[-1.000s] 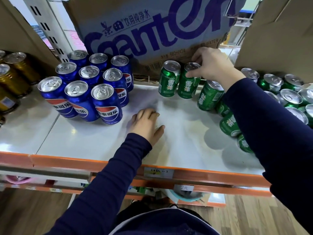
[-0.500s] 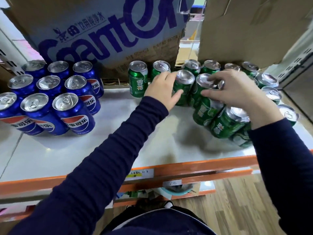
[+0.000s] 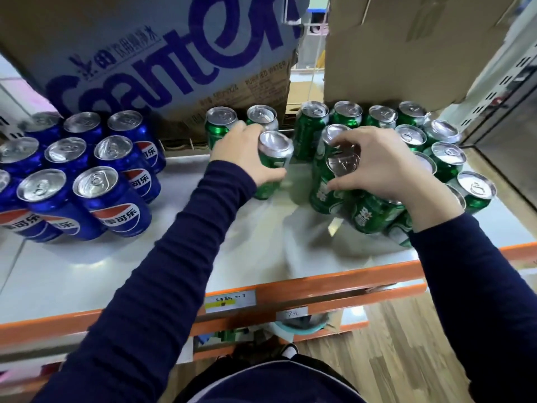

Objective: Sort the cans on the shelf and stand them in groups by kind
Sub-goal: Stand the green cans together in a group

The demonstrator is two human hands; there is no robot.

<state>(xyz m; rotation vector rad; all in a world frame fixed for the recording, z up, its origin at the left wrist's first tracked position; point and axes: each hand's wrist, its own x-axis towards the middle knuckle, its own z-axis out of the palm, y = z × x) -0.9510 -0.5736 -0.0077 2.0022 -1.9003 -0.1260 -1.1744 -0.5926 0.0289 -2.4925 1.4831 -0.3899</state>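
Observation:
Several blue cola cans (image 3: 87, 181) stand grouped at the left of the white shelf (image 3: 261, 251). Several green cans (image 3: 436, 146) crowd the right side, with two more (image 3: 220, 123) at the back centre. My left hand (image 3: 241, 158) grips one green can (image 3: 273, 167) around its side, just right of those two. My right hand (image 3: 374, 164) curls over the tops of two green cans (image 3: 334, 175) at the left edge of the right cluster, thumb below and fingers above. My wrist hides other green cans.
A big printed water carton (image 3: 162, 59) leans over the shelf's back, and a plain cardboard box (image 3: 406, 48) stands at the back right. The shelf has an orange front rail (image 3: 319, 289) with paper labels. Wooden floor lies below.
The view shifted right. My left hand left the shelf surface, reached to the back and took hold of a green can. My right hand moved from the back cans onto the right cluster.

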